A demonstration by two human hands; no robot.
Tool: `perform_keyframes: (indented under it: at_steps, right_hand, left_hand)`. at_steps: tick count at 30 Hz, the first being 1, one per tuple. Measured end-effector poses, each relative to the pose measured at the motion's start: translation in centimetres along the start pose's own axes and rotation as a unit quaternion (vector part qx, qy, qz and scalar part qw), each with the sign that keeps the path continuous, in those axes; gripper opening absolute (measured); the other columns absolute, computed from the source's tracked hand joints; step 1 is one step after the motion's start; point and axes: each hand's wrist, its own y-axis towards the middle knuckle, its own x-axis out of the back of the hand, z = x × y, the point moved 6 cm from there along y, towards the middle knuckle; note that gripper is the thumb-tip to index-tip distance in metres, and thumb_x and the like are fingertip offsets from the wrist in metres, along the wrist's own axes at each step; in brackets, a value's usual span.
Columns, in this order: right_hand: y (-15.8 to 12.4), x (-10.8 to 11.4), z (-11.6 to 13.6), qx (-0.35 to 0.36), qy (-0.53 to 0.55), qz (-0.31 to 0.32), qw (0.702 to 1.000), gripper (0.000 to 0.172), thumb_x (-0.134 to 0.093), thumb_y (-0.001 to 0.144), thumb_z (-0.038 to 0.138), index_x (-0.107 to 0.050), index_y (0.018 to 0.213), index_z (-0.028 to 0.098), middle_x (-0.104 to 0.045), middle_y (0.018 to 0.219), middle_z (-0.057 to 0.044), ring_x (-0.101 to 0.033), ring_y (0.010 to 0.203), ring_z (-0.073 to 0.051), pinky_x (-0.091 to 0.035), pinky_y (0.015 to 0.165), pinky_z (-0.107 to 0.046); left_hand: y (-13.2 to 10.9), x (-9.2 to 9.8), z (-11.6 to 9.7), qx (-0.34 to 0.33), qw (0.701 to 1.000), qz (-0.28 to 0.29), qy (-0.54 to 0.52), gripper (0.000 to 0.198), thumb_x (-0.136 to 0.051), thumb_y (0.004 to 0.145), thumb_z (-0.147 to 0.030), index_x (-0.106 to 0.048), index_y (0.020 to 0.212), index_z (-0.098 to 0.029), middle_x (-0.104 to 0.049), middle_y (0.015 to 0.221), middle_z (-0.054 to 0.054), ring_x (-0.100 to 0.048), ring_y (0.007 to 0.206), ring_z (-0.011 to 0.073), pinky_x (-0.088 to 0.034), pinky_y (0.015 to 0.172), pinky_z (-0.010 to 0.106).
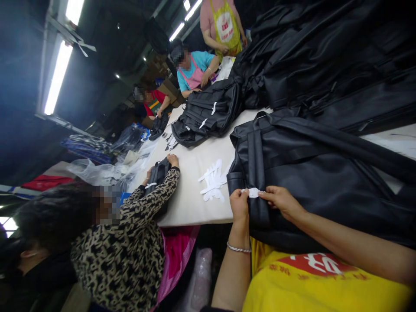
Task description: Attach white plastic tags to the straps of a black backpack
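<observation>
A white paper strip (253, 193) is stretched between my two hands, lying across the strap of a black backpack (302, 169). My left hand (239, 204) pinches its left end, and my right hand (283, 200) pinches the right end. The backpack lies flat on the table in front of me, its straps and top handle turned up. To the left of it is a small pile of similar white strips (212, 180) on the tabletop. Whether the strip is wrapped under the strap, I cannot tell.
The pale table (188, 203) runs away from me. Another black backpack (208, 110) with white strips lies farther along. Black bags (312, 56) are heaped at the right. A co-worker in a patterned top (126, 247) handles a dark bag (158, 175) on my left. Other people work beyond.
</observation>
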Motion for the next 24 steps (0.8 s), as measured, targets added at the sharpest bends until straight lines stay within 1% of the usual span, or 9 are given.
perform_keyframes:
  at_steps: [4,6,9,13,17,19,21,22,24]
  right_hand:
    - [-0.2,-0.2,0.0,0.002,-0.016,0.006,1.0,0.036,-0.062,0.058,0.046,-0.039,0.056,0.018,-0.037,0.043,0.008,-0.036,0.039,-0.005,-0.024,0.037,-0.018]
    - [-0.3,-0.3,0.2,0.008,-0.022,0.001,1.0,0.034,-0.062,0.059,0.045,-0.041,0.058,0.017,-0.04,0.044,0.007,-0.038,0.04,-0.006,-0.027,0.038,-0.018]
    - [-0.3,-0.4,0.2,0.01,-0.03,-0.002,0.999,0.032,-0.06,0.061,0.044,-0.042,0.059,0.017,-0.042,0.045,0.006,-0.04,0.041,-0.006,-0.03,0.038,-0.019]
    - [-0.1,-0.8,0.1,0.015,-0.058,-0.002,0.998,0.029,-0.059,0.063,0.042,-0.044,0.059,0.017,-0.044,0.045,0.005,-0.043,0.041,-0.007,-0.033,0.038,-0.019]
    - [-0.8,-0.4,1.4,0.008,-0.112,0.054,0.992,0.023,-0.052,0.069,0.039,-0.05,0.067,0.016,-0.053,0.053,0.0,-0.05,0.046,-0.011,-0.039,0.042,-0.022]
    - [-1.4,2.1,3.6,0.065,-0.166,0.05,0.983,0.022,-0.053,0.069,0.036,-0.055,0.078,0.016,-0.061,0.069,-0.004,-0.056,0.059,-0.015,-0.045,0.051,-0.026]
    - [-2.6,7.0,6.8,0.173,-0.254,-0.036,0.951,0.026,-0.055,0.069,0.034,-0.057,0.09,0.019,-0.062,0.088,-0.006,-0.058,0.077,-0.018,-0.047,0.067,-0.03]
    - [-3.5,10.2,8.4,0.225,-0.308,-0.1,0.919,0.028,-0.054,0.07,0.035,-0.057,0.094,0.02,-0.06,0.096,-0.006,-0.056,0.085,-0.019,-0.045,0.076,-0.032]
    - [-5.3,17.3,10.4,0.267,-0.428,-0.224,0.834,0.03,-0.051,0.073,0.038,-0.059,0.097,0.022,-0.056,0.104,-0.007,-0.052,0.096,-0.022,-0.039,0.086,-0.035]
  left_hand:
    - [0.3,-0.3,0.1,0.044,0.996,0.046,-0.068,0.028,-0.059,0.06,-0.036,-0.043,0.057,-0.015,-0.038,0.047,-0.007,-0.032,0.044,0.004,-0.025,0.047,0.019]
    - [0.0,0.0,-0.5,0.048,0.993,0.062,-0.091,0.028,-0.059,0.062,-0.038,-0.046,0.061,-0.014,-0.041,0.05,-0.006,-0.036,0.046,0.0043,-0.027,0.048,0.019]
    - [-0.8,0.6,-1.1,0.046,0.993,0.055,-0.094,0.032,-0.052,0.068,-0.045,-0.049,0.068,-0.013,-0.049,0.058,-0.002,-0.046,0.055,0.0071,-0.034,0.054,0.02]
    - [-1.5,0.7,-1.7,-0.008,0.999,0.046,-0.02,0.03,-0.056,0.067,-0.042,-0.052,0.073,-0.013,-0.055,0.067,0.0,-0.051,0.064,0.0093,-0.039,0.062,0.022]
    - [-1.7,0.6,-2.6,-0.069,0.995,0.054,0.048,0.024,-0.061,0.063,-0.031,-0.054,0.079,-0.014,-0.059,0.074,0.001,-0.055,0.071,0.0122,-0.041,0.068,0.024]
    - [-1.0,1.4,-3.1,-0.077,0.993,0.046,0.079,0.021,-0.061,0.062,-0.03,-0.054,0.074,-0.015,-0.059,0.068,0.0,-0.054,0.067,0.0125,-0.041,0.065,0.024]
    - [0.1,2.6,-3.6,-0.073,0.992,0.036,0.098,0.02,-0.062,0.06,-0.03,-0.055,0.072,-0.015,-0.059,0.066,-0.001,-0.055,0.066,0.0133,-0.042,0.065,0.025]
    - [0.7,3.2,-3.8,-0.073,0.991,0.034,0.106,0.021,-0.061,0.06,-0.031,-0.056,0.073,-0.015,-0.06,0.068,-0.001,-0.055,0.067,0.0139,-0.042,0.066,0.026]
    - [1.5,3.8,-4.1,-0.073,0.99,0.046,0.116,0.023,-0.06,0.062,-0.033,-0.056,0.077,-0.016,-0.062,0.072,0.0,-0.057,0.071,0.0154,-0.043,0.07,0.028]
